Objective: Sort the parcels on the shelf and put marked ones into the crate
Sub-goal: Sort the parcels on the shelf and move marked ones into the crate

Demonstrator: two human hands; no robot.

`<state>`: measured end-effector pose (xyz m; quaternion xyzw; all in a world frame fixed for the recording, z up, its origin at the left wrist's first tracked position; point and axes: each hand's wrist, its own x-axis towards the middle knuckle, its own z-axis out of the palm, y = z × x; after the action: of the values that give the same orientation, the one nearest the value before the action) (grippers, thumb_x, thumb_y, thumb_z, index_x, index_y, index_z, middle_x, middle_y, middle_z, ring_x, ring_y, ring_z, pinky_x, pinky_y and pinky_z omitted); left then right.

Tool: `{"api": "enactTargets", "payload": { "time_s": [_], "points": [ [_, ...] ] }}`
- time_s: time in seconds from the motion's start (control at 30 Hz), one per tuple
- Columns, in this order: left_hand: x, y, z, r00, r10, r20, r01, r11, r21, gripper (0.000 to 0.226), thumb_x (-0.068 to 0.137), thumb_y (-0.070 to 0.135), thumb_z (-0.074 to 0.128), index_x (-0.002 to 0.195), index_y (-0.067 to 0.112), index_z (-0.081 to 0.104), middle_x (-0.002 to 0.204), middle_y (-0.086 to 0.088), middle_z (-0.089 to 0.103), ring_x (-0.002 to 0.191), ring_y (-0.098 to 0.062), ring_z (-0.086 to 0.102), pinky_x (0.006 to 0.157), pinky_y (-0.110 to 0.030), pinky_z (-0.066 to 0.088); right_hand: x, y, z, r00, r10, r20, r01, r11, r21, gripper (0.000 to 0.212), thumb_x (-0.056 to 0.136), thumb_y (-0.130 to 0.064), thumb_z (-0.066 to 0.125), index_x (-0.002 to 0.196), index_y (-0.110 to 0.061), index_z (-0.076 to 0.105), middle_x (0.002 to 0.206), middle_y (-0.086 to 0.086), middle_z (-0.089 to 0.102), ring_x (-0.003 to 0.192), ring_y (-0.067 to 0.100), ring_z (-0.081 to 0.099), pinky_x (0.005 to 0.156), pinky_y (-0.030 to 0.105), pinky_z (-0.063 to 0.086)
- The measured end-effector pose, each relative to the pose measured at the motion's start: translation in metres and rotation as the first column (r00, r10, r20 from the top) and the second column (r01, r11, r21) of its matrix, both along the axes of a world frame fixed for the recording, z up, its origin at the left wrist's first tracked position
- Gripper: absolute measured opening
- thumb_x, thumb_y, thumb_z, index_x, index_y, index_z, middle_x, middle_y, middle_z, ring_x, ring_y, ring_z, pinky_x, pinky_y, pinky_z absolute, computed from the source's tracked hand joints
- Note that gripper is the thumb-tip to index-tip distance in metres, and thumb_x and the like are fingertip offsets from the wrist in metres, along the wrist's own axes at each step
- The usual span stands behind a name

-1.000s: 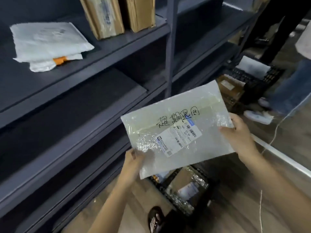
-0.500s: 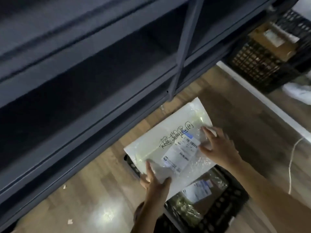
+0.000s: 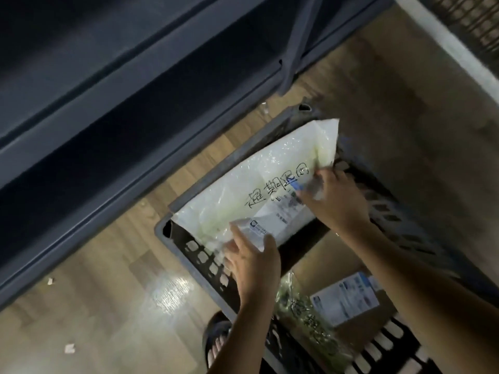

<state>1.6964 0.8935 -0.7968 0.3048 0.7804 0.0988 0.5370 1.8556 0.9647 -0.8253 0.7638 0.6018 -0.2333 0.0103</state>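
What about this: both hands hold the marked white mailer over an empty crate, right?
No: the crate isn't empty. The head view shows a labelled brown box and another marked parcel inside. Left hand and right hand do hold the marked white mailer over it.

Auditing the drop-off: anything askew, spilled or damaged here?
The white parcel lies tilted across the far rim of the crate, one corner overhanging it, not flat inside; left hand and right hand grip it. Paper scraps lie on the floor left of the crate. No tears visible.
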Motion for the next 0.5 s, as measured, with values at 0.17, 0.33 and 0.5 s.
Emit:
{"api": "enactTargets", "payload": {
  "time_s": [0.17, 0.33, 0.5],
  "points": [
    [-0.016, 0.002, -0.001, 0.86, -0.245, -0.447, 0.393, 0.878, 0.275, 0.088, 0.083, 0.031, 0.056, 0.147, 0.035, -0.004, 0.148, 0.004, -0.002, 0.138, -0.027, 0.003, 0.112, -0.044, 0.025, 0.008, -0.001, -0.006, 0.996, -0.08, 0.026, 0.074, 0.983, 0.168, 0.053, 0.078, -0.052, 0.064, 0.1, -0.004, 0.055, 0.104, 0.016, 0.06, 0.093, 0.035, 0.06, 0.066, 0.034, 0.045],
    [-0.033, 0.007, -0.029, 0.841, -0.436, -0.322, 0.46, 0.888, -0.001, 0.086, 0.091, 0.036, 0.046, 0.148, 0.034, -0.019, 0.157, -0.001, -0.025, 0.146, -0.035, -0.011, 0.102, -0.041, 0.045, 0.0, 0.0, -0.013, 0.975, -0.048, 0.217, 0.024, 0.994, 0.111, 0.061, 0.085, -0.045, 0.059, 0.12, 0.004, 0.048, 0.116, 0.023, 0.056, 0.102, 0.038, 0.056, 0.074, 0.042, 0.048],
    [-0.022, 0.013, -0.044, 0.753, -0.52, -0.402, 0.534, 0.841, -0.087, 0.089, 0.094, 0.045, 0.04, 0.147, 0.018, -0.026, 0.154, -0.021, -0.024, 0.144, -0.041, -0.016, 0.116, -0.047, 0.016, -0.019, 0.001, -0.028, 0.994, 0.005, 0.105, 0.001, 0.999, -0.052, 0.081, 0.083, -0.048, 0.062, 0.149, -0.026, 0.019, 0.147, 0.02, 0.02, 0.128, 0.036, 0.029, 0.102, 0.044, 0.035]
  ]
}}
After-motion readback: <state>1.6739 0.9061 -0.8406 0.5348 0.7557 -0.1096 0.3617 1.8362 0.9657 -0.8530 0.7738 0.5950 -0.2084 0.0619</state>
